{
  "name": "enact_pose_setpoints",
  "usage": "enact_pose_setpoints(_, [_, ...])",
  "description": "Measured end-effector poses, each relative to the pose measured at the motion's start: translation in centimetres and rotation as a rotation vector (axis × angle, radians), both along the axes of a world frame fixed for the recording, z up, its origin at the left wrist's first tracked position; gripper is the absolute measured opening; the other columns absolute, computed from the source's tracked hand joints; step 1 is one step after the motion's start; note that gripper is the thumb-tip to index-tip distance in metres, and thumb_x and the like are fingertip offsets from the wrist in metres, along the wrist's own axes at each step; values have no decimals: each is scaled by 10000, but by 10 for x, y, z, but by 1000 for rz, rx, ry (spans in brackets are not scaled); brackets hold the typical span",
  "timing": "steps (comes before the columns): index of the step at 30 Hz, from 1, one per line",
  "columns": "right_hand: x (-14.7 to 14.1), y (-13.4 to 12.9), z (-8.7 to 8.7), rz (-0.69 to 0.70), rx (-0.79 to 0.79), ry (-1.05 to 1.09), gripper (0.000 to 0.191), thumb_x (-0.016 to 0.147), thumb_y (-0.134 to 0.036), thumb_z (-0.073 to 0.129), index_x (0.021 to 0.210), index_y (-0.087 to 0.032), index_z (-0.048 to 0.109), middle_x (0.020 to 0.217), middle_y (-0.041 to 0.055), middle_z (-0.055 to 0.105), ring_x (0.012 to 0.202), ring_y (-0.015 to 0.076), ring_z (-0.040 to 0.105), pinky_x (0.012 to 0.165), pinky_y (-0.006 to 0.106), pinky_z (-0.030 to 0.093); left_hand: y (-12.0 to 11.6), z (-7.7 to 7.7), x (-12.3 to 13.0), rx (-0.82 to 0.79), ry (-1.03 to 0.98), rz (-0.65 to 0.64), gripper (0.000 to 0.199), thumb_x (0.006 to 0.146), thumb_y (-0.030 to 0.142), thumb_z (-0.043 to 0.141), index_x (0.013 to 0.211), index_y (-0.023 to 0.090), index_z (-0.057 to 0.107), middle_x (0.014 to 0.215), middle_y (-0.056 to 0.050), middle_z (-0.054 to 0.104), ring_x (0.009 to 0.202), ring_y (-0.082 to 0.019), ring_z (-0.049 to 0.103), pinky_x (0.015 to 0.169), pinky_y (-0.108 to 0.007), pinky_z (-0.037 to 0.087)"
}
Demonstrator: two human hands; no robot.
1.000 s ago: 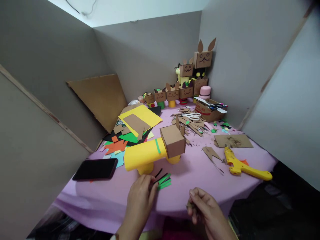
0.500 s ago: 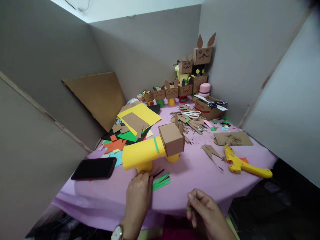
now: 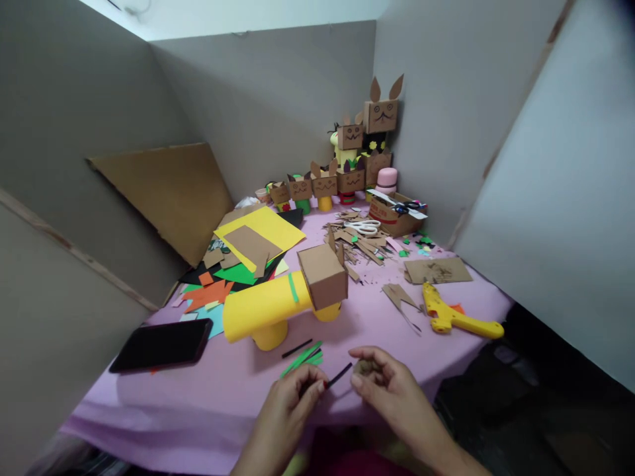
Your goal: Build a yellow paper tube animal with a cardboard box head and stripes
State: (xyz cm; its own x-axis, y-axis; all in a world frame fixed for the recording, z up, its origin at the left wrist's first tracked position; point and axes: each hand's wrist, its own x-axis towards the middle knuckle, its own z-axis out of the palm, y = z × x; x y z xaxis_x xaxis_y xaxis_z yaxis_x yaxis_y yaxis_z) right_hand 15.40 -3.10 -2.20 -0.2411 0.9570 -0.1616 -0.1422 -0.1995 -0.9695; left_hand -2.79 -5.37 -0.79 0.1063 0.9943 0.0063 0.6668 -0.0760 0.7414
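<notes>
My left hand [image 3: 296,400] is closed in a pinch on a thin black paper strip [image 3: 340,375], whose free end points up and right. Close to that end, my right hand [image 3: 384,383] is cupped, its thumb and forefinger apart; the inside of its palm is partly shadowed. Just beyond my left hand lie green paper strips [image 3: 302,358] and another black strip [image 3: 297,348]. Behind these stands a cardboard and paper animal, with a yellow tube body [image 3: 260,304], a green band, and a cardboard box head [image 3: 323,276] with ears.
A phone [image 3: 161,345] lies at left, near coloured paper scraps [image 3: 206,294]. To the right are a yellow glue gun [image 3: 456,317] and folded cardboard [image 3: 439,270]. White scissors [image 3: 363,227] rest on cardboard offcuts. Finished box-headed animals [image 3: 325,184] line the back, beside a small carton [image 3: 397,218].
My left hand has come away from under the yellow body, now holding a black strip. My right hand has moved up and left toward it. The view has shifted slightly.
</notes>
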Motion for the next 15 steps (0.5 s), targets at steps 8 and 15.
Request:
enact_pose_setpoints(8, [29,18,9,31,190,-379,165,775,-296,590,665,-177,623,572,-16,563,556,145,479,527,255,349,23,9,23,16,-7,-65,215,859,285,429,757,198,598,743,-15,676,712,-161,627,649,-240,475])
enact_pose_setpoints(15, [45,36,-2,-21,524,-925,164,827,-178,540,692,-198,628,735,44,639,782,233,567,689,325,388,46,-12,46,153,143,-82,169,863,161,455,882,185,621,831,-40,718,770,-193,667,701,-294,495])
